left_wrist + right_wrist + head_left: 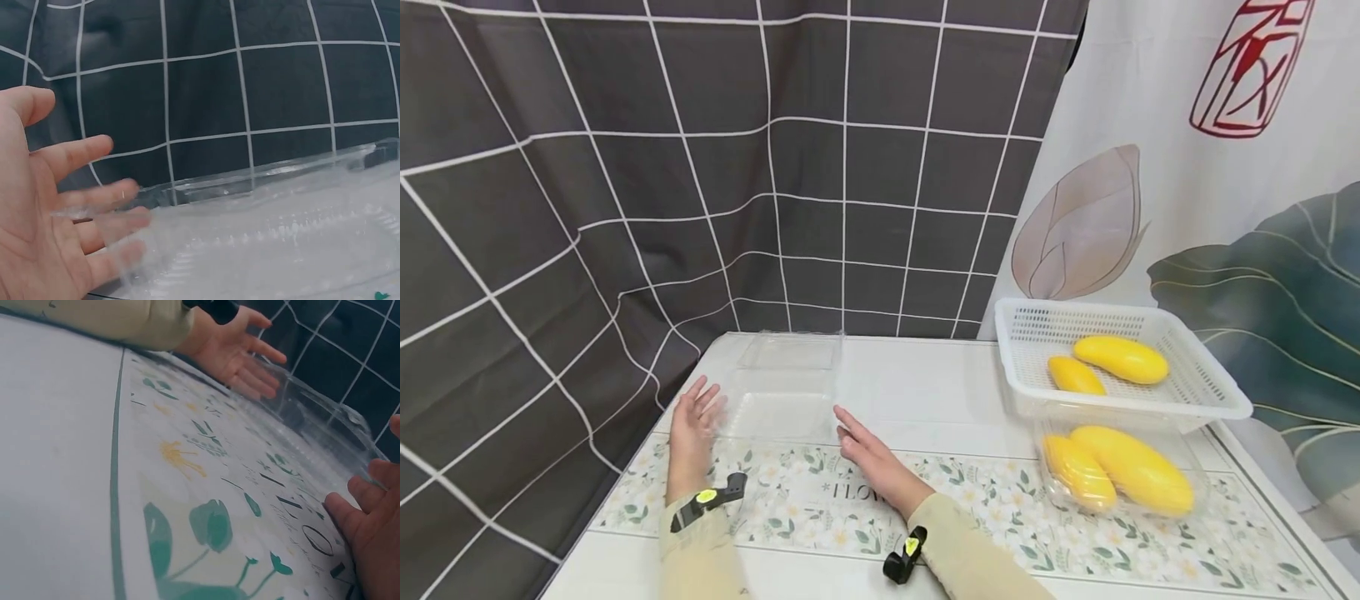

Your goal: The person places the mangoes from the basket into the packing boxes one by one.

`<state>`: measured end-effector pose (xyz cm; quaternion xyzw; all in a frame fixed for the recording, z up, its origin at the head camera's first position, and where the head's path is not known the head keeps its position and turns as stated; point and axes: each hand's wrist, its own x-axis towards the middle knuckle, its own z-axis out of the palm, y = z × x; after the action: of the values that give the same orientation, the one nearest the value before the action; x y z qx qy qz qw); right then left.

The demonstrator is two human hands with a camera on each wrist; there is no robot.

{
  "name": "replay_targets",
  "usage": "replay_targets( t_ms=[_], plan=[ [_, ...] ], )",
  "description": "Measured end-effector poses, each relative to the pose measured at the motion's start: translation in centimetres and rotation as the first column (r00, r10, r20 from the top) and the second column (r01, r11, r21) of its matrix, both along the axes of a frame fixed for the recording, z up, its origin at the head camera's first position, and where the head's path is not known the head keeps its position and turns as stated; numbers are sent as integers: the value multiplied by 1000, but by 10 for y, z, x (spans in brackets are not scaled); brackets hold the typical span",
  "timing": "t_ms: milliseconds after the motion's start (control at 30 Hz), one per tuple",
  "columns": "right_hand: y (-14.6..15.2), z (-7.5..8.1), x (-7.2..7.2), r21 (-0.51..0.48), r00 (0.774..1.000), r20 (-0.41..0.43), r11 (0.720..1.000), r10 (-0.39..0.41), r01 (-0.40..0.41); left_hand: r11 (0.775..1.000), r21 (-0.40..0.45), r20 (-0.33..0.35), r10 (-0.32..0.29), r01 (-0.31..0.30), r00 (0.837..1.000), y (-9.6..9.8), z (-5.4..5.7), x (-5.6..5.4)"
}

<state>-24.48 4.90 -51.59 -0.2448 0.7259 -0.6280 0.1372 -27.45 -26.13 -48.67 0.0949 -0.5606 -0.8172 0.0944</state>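
A clear plastic clamshell box (782,415) lies on the left of the table, its lid (790,350) folded back toward the curtain. My left hand (694,429) is at the box's left side with fingers spread; in the left wrist view its fingertips (134,250) overlap the clear wall. On the other side, my right hand (880,462) has its fingers straight, fingertips close to the box's right edge. Neither hand grips anything. In the right wrist view the box (312,425) stretches between both hands.
At the right, a white plastic basket (1213,392) holds two yellow mangoes (1122,358). In front of it sits another clear box (1195,467) with two yellow mangoes (1138,467) inside. A dark checked curtain (887,225) hangs behind and left of the table (925,383).
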Motion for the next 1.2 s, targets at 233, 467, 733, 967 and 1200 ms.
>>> replay_targets(
  t_ms=[233, 467, 733, 967, 1200],
  plan=[
    [-1, -2, 1, 66, 999, -29, 997, -35, 37, 994, -104, 25, -34, 37, 999, 13, -6, 0],
    [17, 0, 8, 93, 994, -22, 990, -108, 110, 972, -213, 33, -98, 103, 995, 34, -12, -4],
    [47, -5, 10, 15, 968, -85, 971, -238, 240, 946, -270, -16, -190, 179, 982, 69, -14, -12],
    [75, -4, 18, 7, 886, -104, 890, -453, 456, 920, -347, -19, -201, 182, 979, 109, -16, -17],
    [103, -6, 26, -47, 813, -80, 817, -577, 575, 922, -333, -37, -220, 196, 975, 148, -22, -13]
  ],
)
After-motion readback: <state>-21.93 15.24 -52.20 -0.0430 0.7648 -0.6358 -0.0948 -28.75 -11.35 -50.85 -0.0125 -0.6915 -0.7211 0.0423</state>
